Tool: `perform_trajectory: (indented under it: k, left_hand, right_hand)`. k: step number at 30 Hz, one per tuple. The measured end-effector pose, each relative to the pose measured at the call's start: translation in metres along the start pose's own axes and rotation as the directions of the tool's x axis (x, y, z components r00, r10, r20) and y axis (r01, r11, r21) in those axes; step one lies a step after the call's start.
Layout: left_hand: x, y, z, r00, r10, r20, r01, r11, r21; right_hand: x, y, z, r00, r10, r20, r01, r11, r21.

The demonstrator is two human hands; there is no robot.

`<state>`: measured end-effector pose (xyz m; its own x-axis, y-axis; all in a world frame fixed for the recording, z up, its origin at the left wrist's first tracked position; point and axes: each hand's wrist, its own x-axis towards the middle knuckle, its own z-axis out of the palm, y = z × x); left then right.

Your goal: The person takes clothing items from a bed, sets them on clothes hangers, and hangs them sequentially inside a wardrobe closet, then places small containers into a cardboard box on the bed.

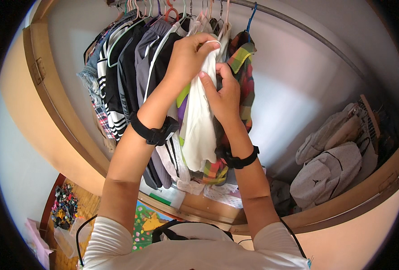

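Note:
My left hand [189, 54] pinches the upper edge of a white garment [199, 128] between thumb and fingers. Lower and to the right, my right hand [225, 96] has its thumb and bent fingers on the same cloth, near its right edge. The white fabric hangs down in loose folds; whether a hanger is inside it cannot be seen. Just right of my hands hangs a plaid shirt [243, 60] on a blue hanger [252, 17]. Left of them is a dark garment with white edging [162, 54].
A metal rod [297, 25] carries several clothes on hangers, among them a striped black-and-white top [102, 71] and a denim piece [90, 79]. A light backpack [328, 173] lies at the lower right. The wooden wardrobe frame [61, 125] curves along the left.

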<state>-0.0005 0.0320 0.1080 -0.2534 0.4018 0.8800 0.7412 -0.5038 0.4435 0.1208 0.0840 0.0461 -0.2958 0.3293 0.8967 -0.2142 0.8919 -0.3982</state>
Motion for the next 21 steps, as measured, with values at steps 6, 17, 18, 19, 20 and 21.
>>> perform_trajectory:
  k: [6,17,18,19,20,21]
  left_hand:
    - [0.004,0.012,0.018,0.99,0.14,-0.031,-0.135,0.984,0.115]
    - [-0.096,0.04,0.012,0.973,0.162,-0.162,-0.167,0.986,-0.019]
    - [-0.104,0.035,0.008,0.986,0.097,-0.137,-0.108,0.991,-0.074]
    - [-0.11,0.03,0.01,0.995,0.029,-0.099,-0.043,0.989,-0.139]
    - [-0.114,0.028,0.008,0.998,0.014,-0.067,-0.019,0.997,-0.077]
    - [-0.116,0.026,0.007,0.998,0.008,-0.065,-0.013,0.997,-0.076]
  right_hand:
    - [0.013,0.007,0.006,0.978,0.017,-0.206,-0.058,0.978,-0.199]
    - [-0.106,-0.033,-0.038,0.937,0.101,-0.334,-0.075,0.993,0.089]
    - [-0.121,-0.049,-0.051,0.935,0.154,-0.319,-0.119,0.985,0.126]
    - [-0.14,-0.043,-0.063,0.912,0.198,-0.358,-0.133,0.971,0.198]
    - [-0.154,-0.044,-0.083,0.917,0.237,-0.32,-0.209,0.971,0.118]
    - [-0.168,-0.038,-0.098,0.894,0.291,-0.341,-0.244,0.954,0.173]
